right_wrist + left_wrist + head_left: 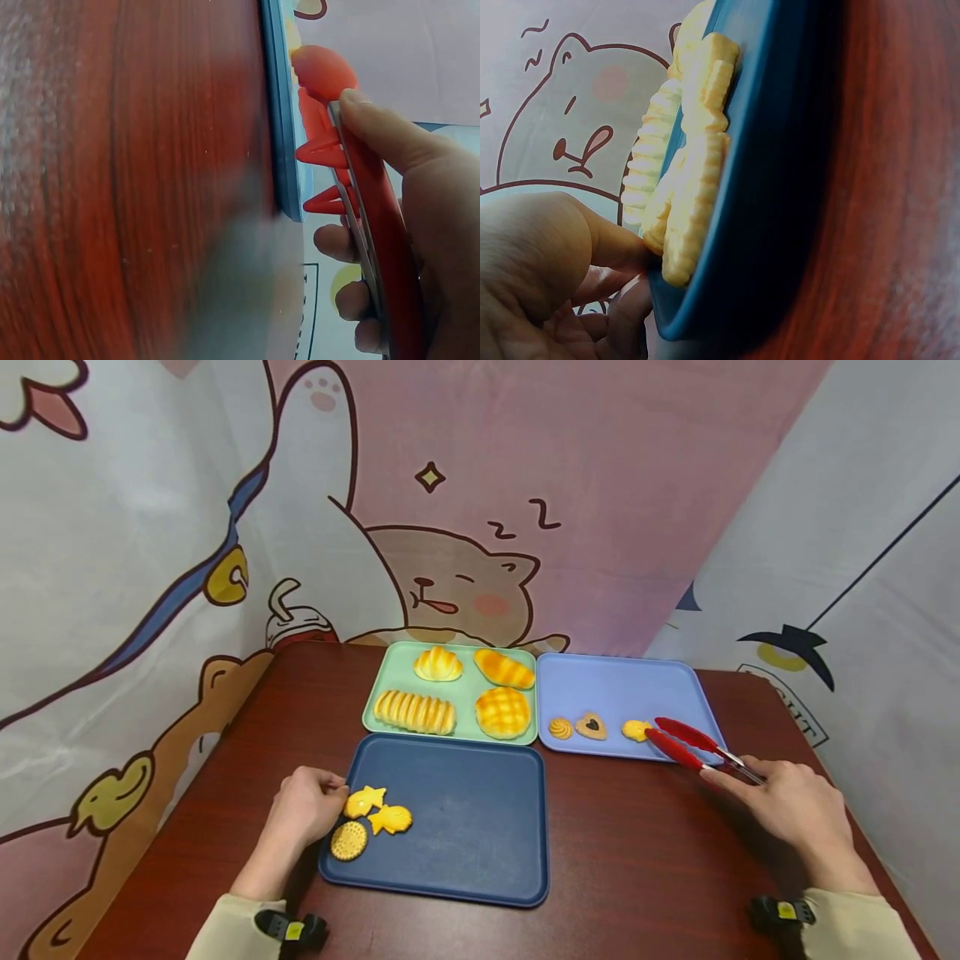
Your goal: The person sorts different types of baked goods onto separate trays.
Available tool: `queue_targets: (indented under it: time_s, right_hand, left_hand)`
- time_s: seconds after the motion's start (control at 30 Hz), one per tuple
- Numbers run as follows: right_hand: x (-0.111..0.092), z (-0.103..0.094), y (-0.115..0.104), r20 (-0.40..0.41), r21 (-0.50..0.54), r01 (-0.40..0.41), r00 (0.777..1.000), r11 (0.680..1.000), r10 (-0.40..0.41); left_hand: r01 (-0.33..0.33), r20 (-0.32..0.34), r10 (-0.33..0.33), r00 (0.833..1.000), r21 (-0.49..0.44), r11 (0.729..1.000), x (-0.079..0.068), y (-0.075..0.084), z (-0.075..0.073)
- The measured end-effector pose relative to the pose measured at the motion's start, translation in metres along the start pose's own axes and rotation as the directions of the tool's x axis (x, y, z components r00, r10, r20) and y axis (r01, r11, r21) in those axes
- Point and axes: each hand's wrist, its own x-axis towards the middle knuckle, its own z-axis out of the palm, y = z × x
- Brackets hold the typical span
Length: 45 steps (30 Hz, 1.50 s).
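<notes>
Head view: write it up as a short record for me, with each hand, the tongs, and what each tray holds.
Left hand: grips the left rim of the dark blue tray
Right hand: holds the red tongs
Tong tips: apart, one at the yellow cookie; contact unclear
Dark blue tray: two fish-shaped cookies, one round cookie
Light blue tray: swirl cookie, heart-shaped cookie, yellow cookie
Green tray: four breads
</notes>
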Motion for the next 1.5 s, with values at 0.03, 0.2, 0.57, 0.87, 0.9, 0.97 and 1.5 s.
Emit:
queue_targets:
  time_s: [0.03, 0.2, 0.57, 0.87, 0.9, 0.97, 1.5]
  right_hand:
    - [0.0, 0.0, 0.0, 0.0, -0.003, -0.001, 1.0, 1.0, 0.001]
    - [-0.003, 0.001, -0.003, 0.008, 0.016, -0.026, 1.0, 1.0, 0.026]
    - [-0.013, 0.0, -0.049, -0.144, 0.124, 0.08, 0.988, 0.989, -0.062]
    - [-0.02, 0.0, -0.077, -0.269, 0.135, 0.224, 0.946, 0.965, -0.182]
    - [-0.021, 0.001, -0.079, -0.266, 0.136, 0.227, 0.946, 0.964, -0.185]
    - [-0.023, 0.003, -0.084, -0.255, 0.135, 0.228, 0.948, 0.964, -0.189]
    - [-0.034, 0.021, -0.119, -0.188, 0.127, 0.272, 0.951, 0.954, -0.246]
  left_hand:
    - [0.0, 0.0, 0.0, 1.0, 0.0, 1.0, 0.0, 0.0, 0.0]
    - [-0.003, 0.003, 0.003, 1.0, -0.001, 1.0, 0.0, 0.0, -0.001]
    - [-0.006, 0.007, 0.006, 1.0, 0.006, 1.0, 0.001, -0.001, 0.0]
    - [-0.021, -0.018, 0.021, 1.0, 0.017, 1.0, 0.0, -0.002, 0.001]
    - [-0.022, -0.022, 0.023, 1.0, 0.02, 1.0, 0.0, -0.002, 0.001]
    - [-0.022, -0.025, 0.022, 0.999, 0.02, 1.0, 0.0, -0.002, 0.002]
    - [-0.018, -0.011, 0.018, 1.0, 0.011, 1.0, 0.0, 0.0, 0.001]
